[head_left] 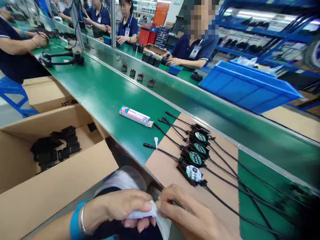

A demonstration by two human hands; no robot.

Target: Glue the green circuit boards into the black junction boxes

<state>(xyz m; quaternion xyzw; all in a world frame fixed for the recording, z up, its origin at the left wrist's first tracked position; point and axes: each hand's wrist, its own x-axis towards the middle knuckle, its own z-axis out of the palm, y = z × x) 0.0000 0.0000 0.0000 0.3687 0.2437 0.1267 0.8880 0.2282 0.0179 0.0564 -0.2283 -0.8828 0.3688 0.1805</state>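
My left hand (pixel 127 205) is closed around a white tube (pixel 142 214), held low over my lap. At the tube's right end, the fingertips of my right hand (pixel 190 213) are pinched together; whatever is between them is too small and blurred to make out. On the bench ahead lie a printed carton (pixel 135 115) with its end flap open and a small white cone nozzle (pixel 156 142). To the right, several black housings with round circuit boards (pixel 195 158) and cables rest in a row on a cardboard sheet (pixel 165 166).
An open cardboard box (pixel 82 163) of black parts stands left of the bench (pixel 100 90). Small motor-like parts (pixel 140 77) stand in a row beyond the metal rail. A blue bin (pixel 245 85) is at the far right. Co-workers sit across and at left.
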